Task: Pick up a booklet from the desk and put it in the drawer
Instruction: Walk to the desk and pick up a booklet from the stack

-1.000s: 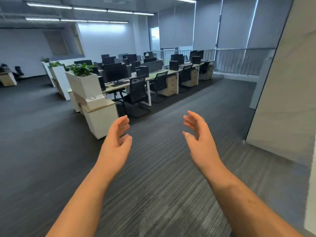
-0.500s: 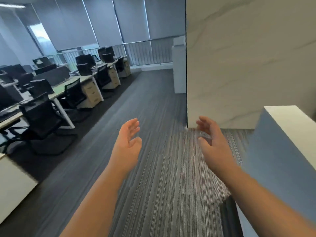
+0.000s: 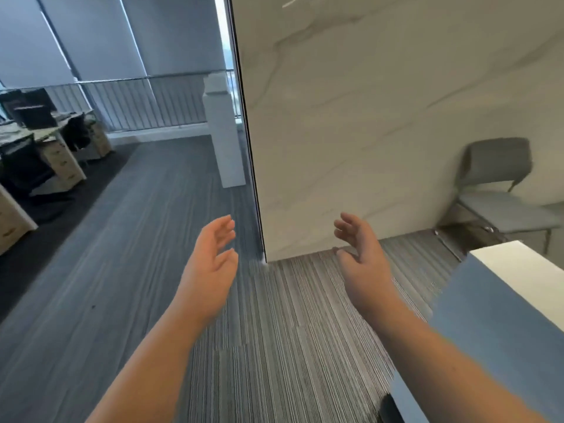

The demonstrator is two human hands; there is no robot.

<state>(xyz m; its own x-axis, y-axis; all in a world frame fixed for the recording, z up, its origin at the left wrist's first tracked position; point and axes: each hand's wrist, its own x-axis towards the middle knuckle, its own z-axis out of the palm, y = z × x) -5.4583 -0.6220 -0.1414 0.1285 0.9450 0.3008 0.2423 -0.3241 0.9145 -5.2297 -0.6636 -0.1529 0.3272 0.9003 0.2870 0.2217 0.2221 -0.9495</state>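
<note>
My left hand [image 3: 210, 267] and my right hand [image 3: 363, 264] are held out in front of me over the striped grey carpet, palms turned toward each other, fingers apart, nothing in either. No booklet and no drawer of the task can be made out in this view. A white-topped, blue-sided piece of furniture [image 3: 515, 270] juts in at the lower right, close to my right forearm.
A marble-look wall [image 3: 366, 117] stands straight ahead, its corner edge [image 3: 253, 178] between my hands. A grey chair [image 3: 500, 190] sits by the wall at right. Office desks with wooden drawer units [image 3: 64, 163] and black chairs stand far left. A railing [image 3: 137, 102] runs behind.
The view has swung to the right: the rows of desks slid off to the left, the marble wall and grey chair came into view. Both hands stay open in front of me.
</note>
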